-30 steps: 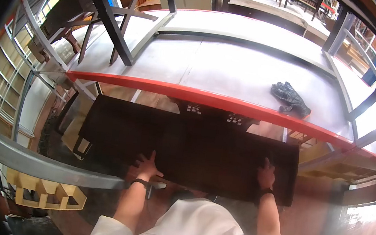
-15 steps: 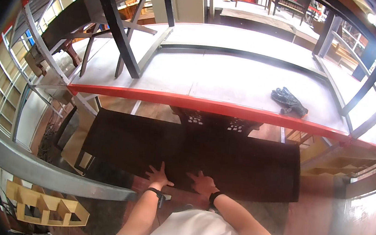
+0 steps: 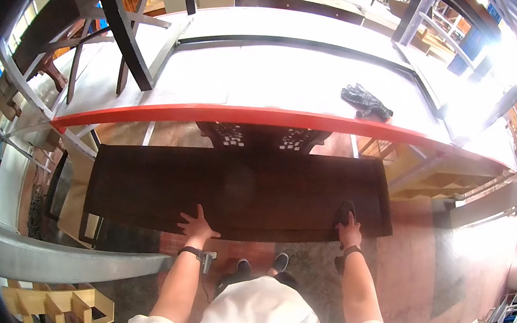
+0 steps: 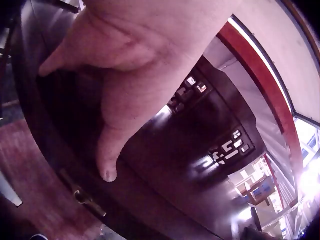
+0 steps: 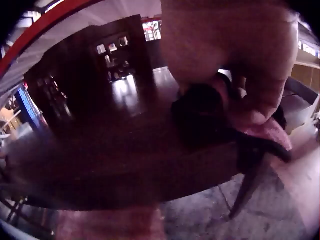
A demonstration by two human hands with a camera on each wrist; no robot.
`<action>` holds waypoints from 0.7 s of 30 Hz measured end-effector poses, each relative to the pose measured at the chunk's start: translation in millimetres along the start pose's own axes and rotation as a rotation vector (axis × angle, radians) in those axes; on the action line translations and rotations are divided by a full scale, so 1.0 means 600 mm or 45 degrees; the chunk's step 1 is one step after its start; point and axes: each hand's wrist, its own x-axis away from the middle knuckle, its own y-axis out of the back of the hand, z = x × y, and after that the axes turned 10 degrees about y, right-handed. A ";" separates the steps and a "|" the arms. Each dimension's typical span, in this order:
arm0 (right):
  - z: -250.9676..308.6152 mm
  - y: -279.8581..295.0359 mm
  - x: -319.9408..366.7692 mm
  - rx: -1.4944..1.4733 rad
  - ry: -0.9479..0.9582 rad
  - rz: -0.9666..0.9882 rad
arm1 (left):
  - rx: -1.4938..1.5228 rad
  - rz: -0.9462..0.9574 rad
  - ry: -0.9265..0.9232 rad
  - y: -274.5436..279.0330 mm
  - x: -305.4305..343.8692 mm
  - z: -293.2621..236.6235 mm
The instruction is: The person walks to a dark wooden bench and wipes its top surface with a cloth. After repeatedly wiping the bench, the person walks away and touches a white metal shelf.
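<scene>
A long dark brown wooden tabletop [image 3: 236, 188] lies in front of me in the head view. My left hand [image 3: 198, 226] rests on its near edge, left of the middle, with fingers and thumb spread; the left wrist view shows the same splayed fingers over the dark wood [image 4: 150, 200]. Near the right end of the top, my right hand [image 3: 350, 233] grips a small dark oval pad [image 3: 346, 208]. In the right wrist view the fingers curl over this dark pad, beside a pinkish part [image 5: 270, 134]; its exact kind I cannot tell.
Behind the top stands a pierced dark panel [image 3: 229, 136], under a red-edged white platform [image 3: 257, 115]. A dark glove [image 3: 367, 102] lies on the platform. A grey metal beam [image 3: 75, 263] crosses at lower left, above a light wooden divider frame [image 3: 63, 305].
My right hand went from the right end of the top to close beside my left hand, then back to the right end. The left hand stays at the near edge while the view shifts.
</scene>
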 end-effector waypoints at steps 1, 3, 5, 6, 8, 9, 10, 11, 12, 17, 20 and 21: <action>0.016 -0.003 0.003 -0.006 0.010 -0.007 | -0.010 -0.005 -0.002 0.002 0.002 -0.001; 0.071 -0.026 0.015 0.161 0.266 -0.021 | -0.006 -0.011 0.005 -0.003 0.006 -0.003; 0.144 -0.056 0.026 0.170 0.526 0.117 | -0.007 -0.041 0.002 -0.011 -0.005 0.000; 0.191 -0.064 0.042 0.166 0.641 0.224 | 0.000 -0.058 0.010 -0.014 -0.010 0.001; 0.238 -0.161 0.051 0.257 1.019 0.288 | -0.053 -0.080 -0.041 -0.022 -0.019 0.005; 0.242 -0.247 0.037 0.358 1.280 0.230 | -0.051 -0.110 -0.043 -0.028 -0.024 0.006; 0.272 -0.236 0.064 0.563 1.589 0.169 | -0.092 -0.105 -0.034 -0.038 -0.031 0.009; 0.298 -0.206 0.098 0.782 1.888 0.097 | -0.132 -0.101 -0.026 -0.034 -0.038 0.003; 0.324 -0.163 0.119 0.770 1.884 0.071 | -0.104 -0.015 0.019 -0.013 -0.013 -0.003; 0.301 -0.177 0.068 0.362 1.573 0.548 | -0.124 -0.085 -0.062 -0.042 -0.050 0.010; 0.230 -0.130 0.017 0.255 1.252 0.308 | -0.093 -0.137 -0.057 -0.045 -0.047 0.017; 0.212 -0.081 0.010 0.180 1.043 0.287 | -0.116 -0.155 -0.086 -0.049 -0.056 0.019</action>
